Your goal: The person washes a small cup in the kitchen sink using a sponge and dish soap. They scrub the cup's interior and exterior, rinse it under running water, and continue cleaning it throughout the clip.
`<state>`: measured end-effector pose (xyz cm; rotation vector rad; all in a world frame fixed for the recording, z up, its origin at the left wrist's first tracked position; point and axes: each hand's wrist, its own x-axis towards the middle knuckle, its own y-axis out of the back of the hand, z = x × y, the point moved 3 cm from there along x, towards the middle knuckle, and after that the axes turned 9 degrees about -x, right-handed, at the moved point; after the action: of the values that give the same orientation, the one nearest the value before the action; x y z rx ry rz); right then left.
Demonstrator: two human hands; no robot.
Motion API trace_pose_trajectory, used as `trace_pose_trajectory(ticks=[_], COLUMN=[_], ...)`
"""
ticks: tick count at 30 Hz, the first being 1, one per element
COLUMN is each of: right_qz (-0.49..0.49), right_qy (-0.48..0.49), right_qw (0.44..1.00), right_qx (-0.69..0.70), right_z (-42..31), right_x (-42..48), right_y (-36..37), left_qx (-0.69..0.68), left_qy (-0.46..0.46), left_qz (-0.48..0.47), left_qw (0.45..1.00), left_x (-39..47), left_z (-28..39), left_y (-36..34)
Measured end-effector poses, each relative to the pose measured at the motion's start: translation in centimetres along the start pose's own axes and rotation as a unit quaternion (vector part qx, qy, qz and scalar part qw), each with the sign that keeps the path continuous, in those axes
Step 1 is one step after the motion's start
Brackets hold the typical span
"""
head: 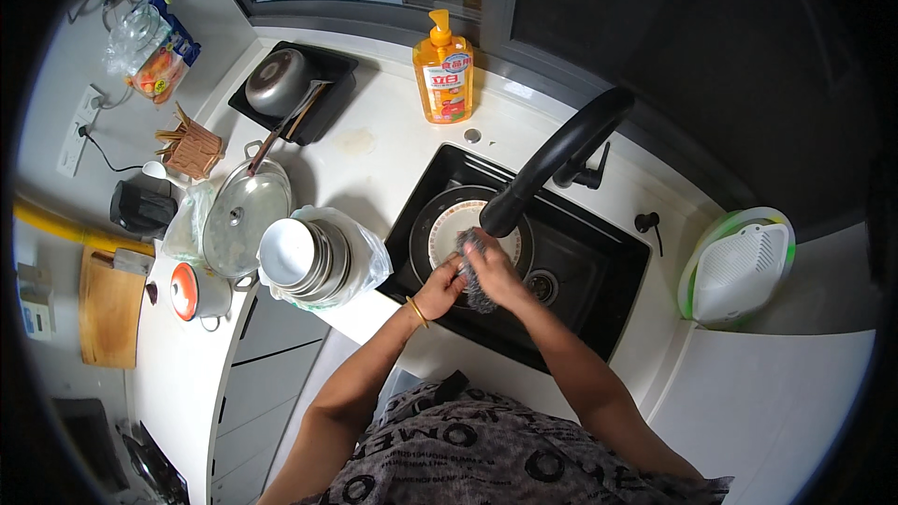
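Over the black sink (596, 273), my right hand (494, 270) is closed on a grey scrubbing cloth (478, 291). My left hand (442, 287), with a gold bracelet at the wrist, is bent close against the cloth and the other hand; whether its fingers grip something, I cannot tell. Beneath both hands lies a plate with a patterned rim (442, 224), inside a dark round pan (419, 245) in the sink. The black faucet (540, 175) arches over the plate, its spout just above my right hand. A stack of bowls (289, 252) stands on plastic left of the sink.
An orange dish soap bottle (445, 81) stands behind the sink. Leftward are a glass lid (245, 214), a pot in a black tray (277, 81), an enamel mug (200, 292) and a cutting board (109, 315). White and green baskets (744, 270) lean at the right.
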<state>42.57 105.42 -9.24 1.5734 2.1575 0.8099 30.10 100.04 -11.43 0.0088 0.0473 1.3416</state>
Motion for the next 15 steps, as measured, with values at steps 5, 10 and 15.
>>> trace_pose_trajectory(ticks=[5, 10, 15], right_qz=[-0.042, -0.059, -0.192], right_qy=[0.034, -0.102, -0.157], right_qw=[0.997, 0.993, 0.968], right_qx=[0.054, 0.031, 0.040], right_z=[-1.7, 2.9, -1.2], right_x=[0.7, 3.4, 1.9], right_y=[0.1, 1.0, 1.3], left_qx=[0.055, 0.040, -0.046], left_qy=[-0.097, -0.080, 0.009], left_qz=[0.030, -0.055, -0.002], left_qw=[0.993, 0.994, 0.999], left_x=[0.2, -0.1, -0.5], left_z=[-0.8, 1.2, -0.9], left_y=[-0.1, -1.2, 0.5])
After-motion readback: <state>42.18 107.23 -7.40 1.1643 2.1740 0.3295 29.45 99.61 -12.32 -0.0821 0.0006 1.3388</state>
